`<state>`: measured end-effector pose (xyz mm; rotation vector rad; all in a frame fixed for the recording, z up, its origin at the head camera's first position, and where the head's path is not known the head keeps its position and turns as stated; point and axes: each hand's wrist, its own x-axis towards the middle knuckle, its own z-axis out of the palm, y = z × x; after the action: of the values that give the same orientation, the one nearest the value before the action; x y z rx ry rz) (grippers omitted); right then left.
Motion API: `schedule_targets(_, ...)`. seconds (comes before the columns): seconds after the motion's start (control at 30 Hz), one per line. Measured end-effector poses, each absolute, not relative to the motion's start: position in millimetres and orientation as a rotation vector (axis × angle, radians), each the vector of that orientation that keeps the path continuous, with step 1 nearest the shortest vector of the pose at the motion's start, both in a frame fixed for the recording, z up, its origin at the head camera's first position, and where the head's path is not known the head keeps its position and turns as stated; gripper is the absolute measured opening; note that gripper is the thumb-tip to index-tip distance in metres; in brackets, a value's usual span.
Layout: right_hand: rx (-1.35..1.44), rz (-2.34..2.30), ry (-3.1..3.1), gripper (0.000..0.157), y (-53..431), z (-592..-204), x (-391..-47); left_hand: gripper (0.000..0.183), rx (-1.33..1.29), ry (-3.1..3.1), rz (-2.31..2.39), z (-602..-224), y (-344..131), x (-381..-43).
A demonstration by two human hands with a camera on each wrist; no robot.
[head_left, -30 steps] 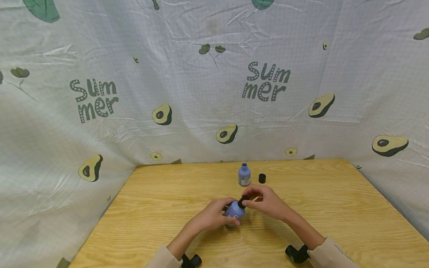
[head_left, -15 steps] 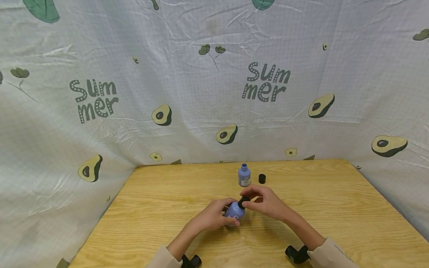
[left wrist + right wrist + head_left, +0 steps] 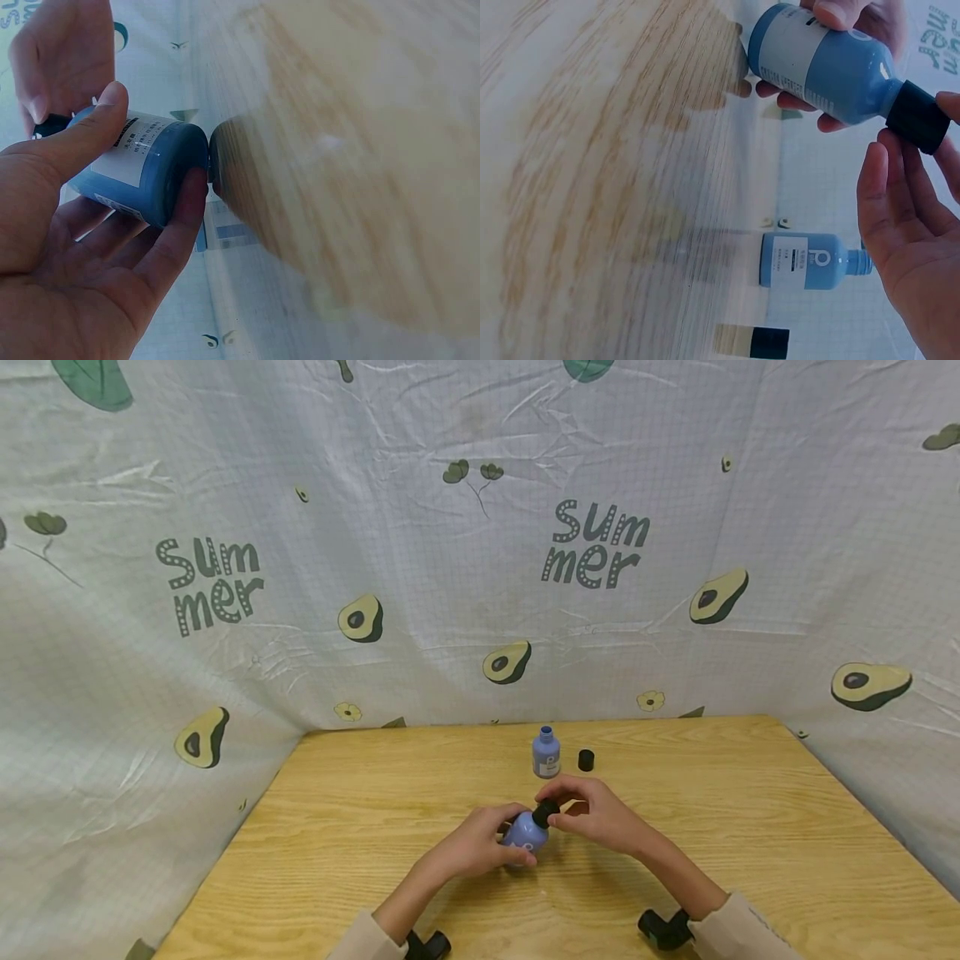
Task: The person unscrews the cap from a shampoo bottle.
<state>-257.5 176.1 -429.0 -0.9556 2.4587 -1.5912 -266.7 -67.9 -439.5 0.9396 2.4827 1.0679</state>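
Note:
My left hand [image 3: 476, 842] grips a periwinkle-blue bottle [image 3: 527, 832] round its body, tilted with its neck toward the upper right. A white label [image 3: 133, 154] shows on it in the left wrist view. On the bottle's neck sits a black screw cap [image 3: 917, 118]. The fingers and thumb of my right hand [image 3: 596, 814] pinch this cap from the right side. Behind the hands, a second blue bottle [image 3: 547, 758] stands upright with its threaded neck uncovered. A loose black cap [image 3: 586, 760] lies just to its right.
The hands work over a wooden table [image 3: 375, 777] with a glossy surface. A white curtain [image 3: 420, 543] printed with avocados hangs behind it and along both sides. Black wrist devices [image 3: 666, 929] are strapped below both sleeves.
My right fingers have shifted slightly round the black cap, and more of the cap's top shows now. The left hand and the held bottle stay in place.

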Motion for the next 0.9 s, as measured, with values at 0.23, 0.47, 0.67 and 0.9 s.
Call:
schedule_targets(0.23,-0.911,-1.605,2.486,0.027,176.5,-431.9,-257.7,0.053,0.932,2.475,1.078,-439.9,-68.3,-265.4)
schedule_targets(0.47,-0.89,-1.609,2.497,0.025,176.8,-434.8,-258.8,0.053,0.939,2.468,1.086,-441.1,-69.5,-265.4)
schedule_targets(0.67,-0.946,-1.602,2.484,0.026,174.1,-433.7,-255.2,0.054,0.954,2.473,1.077,-442.8,-70.9,-265.6)
schedule_targets(0.9,-0.942,-1.607,2.501,0.027,171.7,-434.5,-252.2,0.053,0.958,2.466,1.08,-444.2,-72.7,-264.9)
